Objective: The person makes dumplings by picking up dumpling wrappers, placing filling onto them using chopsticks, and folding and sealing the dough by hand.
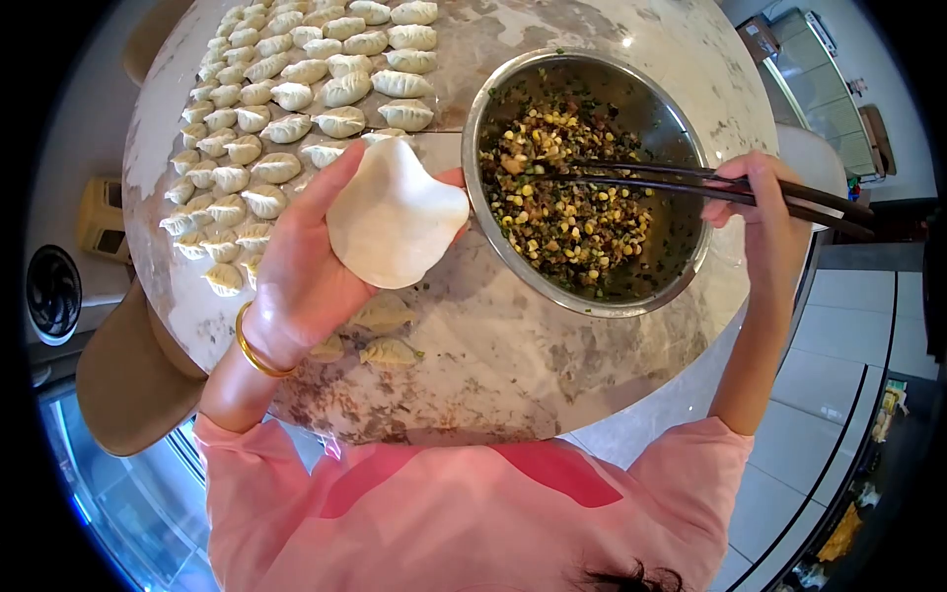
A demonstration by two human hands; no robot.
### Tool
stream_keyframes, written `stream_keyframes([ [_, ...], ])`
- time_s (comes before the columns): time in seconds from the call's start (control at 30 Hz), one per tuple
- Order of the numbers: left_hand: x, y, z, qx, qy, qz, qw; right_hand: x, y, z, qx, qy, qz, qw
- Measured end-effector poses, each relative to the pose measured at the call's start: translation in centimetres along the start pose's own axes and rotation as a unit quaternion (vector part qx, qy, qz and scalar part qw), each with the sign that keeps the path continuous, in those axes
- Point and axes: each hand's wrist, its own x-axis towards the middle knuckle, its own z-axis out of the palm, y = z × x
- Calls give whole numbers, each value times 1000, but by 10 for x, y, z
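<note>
A round white dumpling wrapper [393,219] lies across the palm and fingers of my left hand [301,261], its edge slightly wavy. That hand is just left of a steel mixing bowl [592,308]. Inside the bowl is a chopped filling [567,212] with yellow corn kernels and green bits. My right hand [764,202], past the bowl's right rim, grips a pair of dark chopsticks [681,178]. Their tips reach into the filling. Rows of folded dumplings [281,128] cover the table's left part, partly hidden by my left hand.
The round marble-patterned table [483,395] holds everything. A few dumplings [390,352] lie near its front edge, below my left wrist. A brown chair [138,380] stands at the left, and a black fan [54,293] is behind it.
</note>
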Motion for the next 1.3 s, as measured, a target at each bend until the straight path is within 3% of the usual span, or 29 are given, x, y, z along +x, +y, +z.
stream_keyframes([
  [0.1,0,0,-1,-8,5,1,1000,-5,-7,-17,-31,42,-25,998],
  [0.2,0,0,-1,-17,3,-6,1000,-10,-15,-40,-15,18,-42,999],
  [0.4,1,1,-1,6,-1,-3,1000,0,22,-17,0,33,-1,999],
  [0.5,1,2,0,17,3,-2,1000,5,33,-4,71,18,32,997],
  [1.3,-11,0,9,31,-16,6,999,-11,47,-8,204,105,74,971],
])
